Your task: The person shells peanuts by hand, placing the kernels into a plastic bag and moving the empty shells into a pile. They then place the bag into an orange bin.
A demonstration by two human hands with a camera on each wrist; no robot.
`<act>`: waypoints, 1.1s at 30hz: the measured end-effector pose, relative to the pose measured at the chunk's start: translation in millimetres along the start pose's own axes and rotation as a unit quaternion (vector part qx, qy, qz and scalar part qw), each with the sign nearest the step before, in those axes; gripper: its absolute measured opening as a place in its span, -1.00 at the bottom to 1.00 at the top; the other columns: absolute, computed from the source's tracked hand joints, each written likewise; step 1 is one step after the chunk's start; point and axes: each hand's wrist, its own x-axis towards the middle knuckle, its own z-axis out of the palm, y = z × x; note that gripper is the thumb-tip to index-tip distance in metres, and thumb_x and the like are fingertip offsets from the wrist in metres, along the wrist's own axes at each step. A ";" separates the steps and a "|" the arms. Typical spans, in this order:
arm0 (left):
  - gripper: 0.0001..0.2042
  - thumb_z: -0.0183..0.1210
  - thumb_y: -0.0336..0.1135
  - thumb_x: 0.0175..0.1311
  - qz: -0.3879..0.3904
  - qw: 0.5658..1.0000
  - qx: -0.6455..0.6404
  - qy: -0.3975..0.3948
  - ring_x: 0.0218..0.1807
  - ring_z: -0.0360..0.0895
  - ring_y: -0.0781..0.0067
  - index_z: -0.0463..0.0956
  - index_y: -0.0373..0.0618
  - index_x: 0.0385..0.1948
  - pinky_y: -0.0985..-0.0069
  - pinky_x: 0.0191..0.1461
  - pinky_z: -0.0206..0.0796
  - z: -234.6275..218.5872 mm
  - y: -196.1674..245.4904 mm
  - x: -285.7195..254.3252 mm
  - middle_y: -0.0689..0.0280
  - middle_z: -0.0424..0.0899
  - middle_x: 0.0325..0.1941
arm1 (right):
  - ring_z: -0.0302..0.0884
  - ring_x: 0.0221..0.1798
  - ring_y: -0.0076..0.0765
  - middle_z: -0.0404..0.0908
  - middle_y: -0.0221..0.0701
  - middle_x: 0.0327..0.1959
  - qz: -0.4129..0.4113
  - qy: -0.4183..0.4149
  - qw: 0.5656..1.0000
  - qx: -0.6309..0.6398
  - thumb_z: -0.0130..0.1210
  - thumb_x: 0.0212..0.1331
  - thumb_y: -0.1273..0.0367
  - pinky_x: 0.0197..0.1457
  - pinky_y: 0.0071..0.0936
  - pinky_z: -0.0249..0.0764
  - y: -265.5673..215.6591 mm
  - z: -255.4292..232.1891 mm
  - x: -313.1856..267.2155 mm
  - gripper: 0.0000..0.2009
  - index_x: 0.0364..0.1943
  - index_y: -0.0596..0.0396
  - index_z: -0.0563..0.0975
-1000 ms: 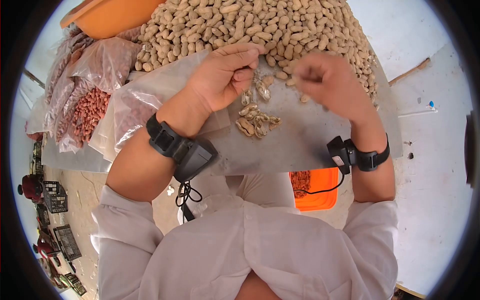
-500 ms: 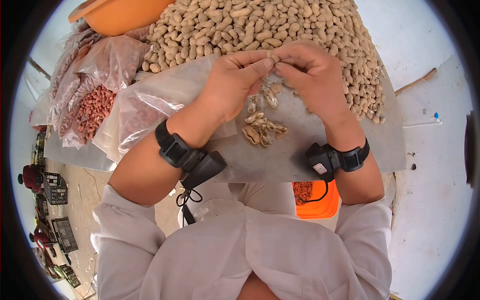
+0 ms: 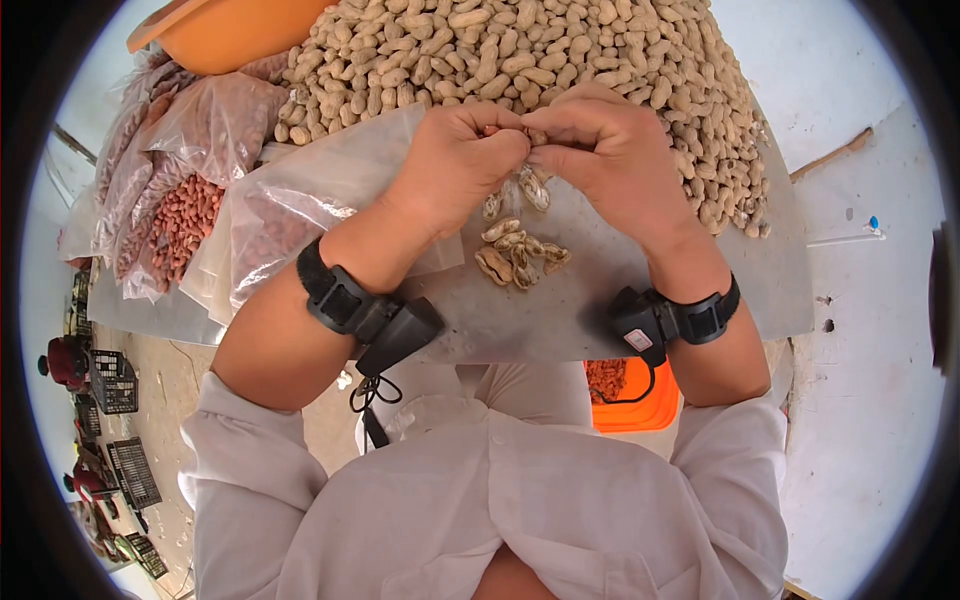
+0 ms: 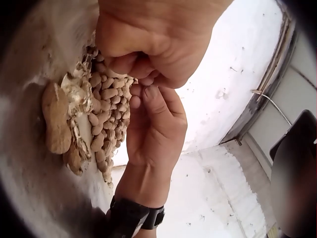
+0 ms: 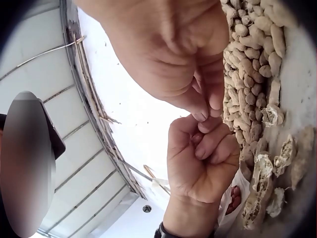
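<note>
In the head view my left hand (image 3: 450,165) and right hand (image 3: 620,160) meet fingertip to fingertip at the near edge of a big heap of unshelled peanuts (image 3: 600,60). Between them is a small peanut (image 3: 538,137), pinched by the right thumb and forefinger, with the left fingertips right at it. A reddish kernel (image 3: 490,130) shows between the left thumb and curled forefinger. Both wrist views show the fingertips together, covering most of the peanut. Below the hands, several split peanut shells (image 3: 522,255) lie on the grey metal tabletop (image 3: 540,320).
Clear plastic bags (image 3: 215,115) of red kernels stand at the left, beside a flat plastic sheet (image 3: 300,210). An orange basin (image 3: 235,35) sits at the back left. Below the table's front edge is an orange tub (image 3: 640,405) with reddish bits. Black crates (image 3: 133,470) stand on the floor.
My right hand has come in from the right to meet the left at the peanut. Since half a second ago, both hands have shifted slightly left and a reddish kernel has come into view.
</note>
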 end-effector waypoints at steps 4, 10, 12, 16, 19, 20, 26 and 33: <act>-0.89 0.09 -0.47 0.04 -0.030 0.998 -0.050 -0.002 -0.65 0.25 0.73 0.54 -0.32 -0.46 0.73 -0.61 0.04 0.7 3.7 -1.0 0.43 0.43 -0.64 | 0.53 -0.39 -0.49 0.56 -0.39 -0.44 0.062 -0.004 0.992 0.109 0.18 -0.14 0.52 -0.32 -0.60 0.44 3.9 1.2 -1.5 -0.81 -0.34 0.21 0.58; -0.93 0.06 -0.50 0.10 -0.047 0.998 -0.045 0.014 -0.69 0.20 0.74 0.49 -0.29 -0.44 0.78 -0.67 -0.05 2.5 4.6 -1.2 0.37 0.44 -0.59 | 0.57 -0.35 -0.46 0.58 -0.27 -0.38 0.145 -0.021 0.953 0.266 0.14 -0.05 0.56 -0.28 -0.63 0.49 10.3 0.3 -1.2 -0.79 -0.27 0.34 0.54; -0.94 0.06 -0.48 0.10 -0.062 0.997 -0.049 0.015 -0.70 0.19 0.74 0.48 -0.27 -0.49 0.77 -0.68 -0.06 2.8 6.2 -1.4 0.37 0.43 -0.60 | 0.59 -0.35 -0.42 0.58 -0.23 -0.38 0.172 -0.025 0.935 0.310 0.12 -0.03 0.57 -0.28 -0.63 0.51 12.1 0.0 -0.7 -0.79 -0.25 0.35 0.53; -0.90 0.07 -0.46 0.06 -0.083 0.992 -0.093 0.019 -0.70 0.19 0.70 0.47 -0.23 -0.62 0.71 -0.65 -0.04 -0.6 6.0 0.2 0.40 0.41 -0.67 | 0.60 -0.35 -0.36 0.58 -0.20 -0.36 0.196 -0.019 0.901 0.386 0.11 0.01 0.57 -0.29 -0.59 0.54 15.2 0.8 -0.3 -0.79 -0.22 0.34 0.50; -0.87 0.06 -0.46 0.06 -0.095 0.987 -0.129 0.019 -0.71 0.15 0.70 0.43 -0.20 -0.66 0.71 -0.65 -0.06 -1.5 5.9 0.9 0.40 0.38 -0.69 | 0.60 -0.34 -0.33 0.57 -0.21 -0.34 0.201 -0.019 0.873 0.445 0.09 0.03 0.57 -0.27 -0.57 0.56 16.9 0.8 0.4 -0.78 -0.19 0.33 0.49; -0.86 0.06 -0.46 0.06 -0.097 0.985 -0.143 0.017 -0.72 0.14 0.69 0.43 -0.19 -0.67 0.71 -0.65 -0.06 -2.0 5.7 1.0 0.41 0.38 -0.69 | 0.60 -0.33 -0.32 0.57 -0.21 -0.34 0.200 -0.020 0.863 0.463 0.09 0.04 0.57 -0.26 -0.56 0.56 17.5 0.9 0.8 -0.78 -0.18 0.33 0.48; -0.91 0.05 -0.43 0.16 -0.113 0.976 -0.188 0.008 -0.70 0.13 0.72 0.43 -0.19 -0.52 0.76 -0.67 -0.06 -7.0 0.3 2.5 0.40 0.40 -0.59 | 0.60 -0.32 -0.30 0.57 -0.23 -0.32 0.172 -0.010 0.828 0.534 0.08 0.04 0.58 -0.26 -0.56 0.57 25.9 0.9 1.7 -0.78 -0.17 0.33 0.47; -0.88 -0.01 -0.35 0.23 -0.201 0.969 -0.142 -0.014 -0.71 0.09 0.73 0.42 -0.16 -0.45 0.77 -0.70 -0.12 -1.2 7.8 0.5 0.37 0.41 -0.60 | 0.57 -0.36 -0.46 0.56 -0.31 -0.35 0.114 -0.025 0.943 0.311 0.09 0.03 0.55 -0.32 -0.63 0.50 16.2 -0.4 -0.3 -0.79 -0.20 0.26 0.50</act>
